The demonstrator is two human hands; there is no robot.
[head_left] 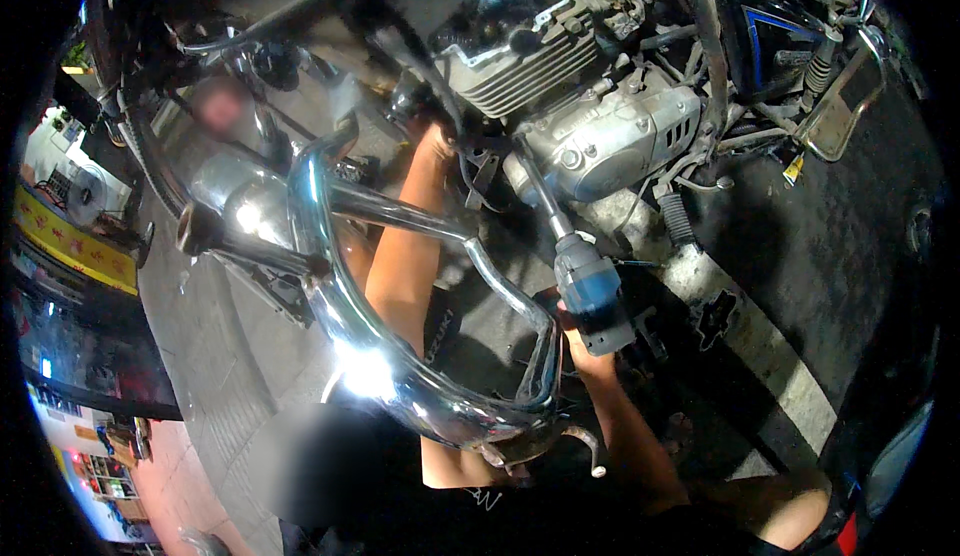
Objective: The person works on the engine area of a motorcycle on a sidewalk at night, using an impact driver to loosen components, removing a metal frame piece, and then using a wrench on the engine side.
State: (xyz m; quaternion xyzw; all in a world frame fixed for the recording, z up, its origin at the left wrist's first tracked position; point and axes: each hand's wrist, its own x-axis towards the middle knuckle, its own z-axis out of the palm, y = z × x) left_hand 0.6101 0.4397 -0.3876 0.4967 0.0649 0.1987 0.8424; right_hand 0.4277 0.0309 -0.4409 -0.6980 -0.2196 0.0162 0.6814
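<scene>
My right hand (580, 344) is closed around the handle of a blue and dark grey power impact wrench (594, 291). From the wrench a long metal extension (541, 188) runs up to the lower front of a motorcycle engine (608, 141). My left arm passes behind a shiny chrome crash bar (345, 296). At its end, my left hand (432, 141) is up against dark parts left of the finned cylinder (530, 64). Shadow and those parts hide its fingers. A pale, uneven line edges the top of the cylinder.
The chrome crash bar and its side tube (400, 214) cross between my arms. Black frame tubes (710, 36) rise beside the engine. A ribbed rubber boot (677, 219) and a pale strip of floor (770, 356) lie right of the wrench. A fan (85, 191) stands far left.
</scene>
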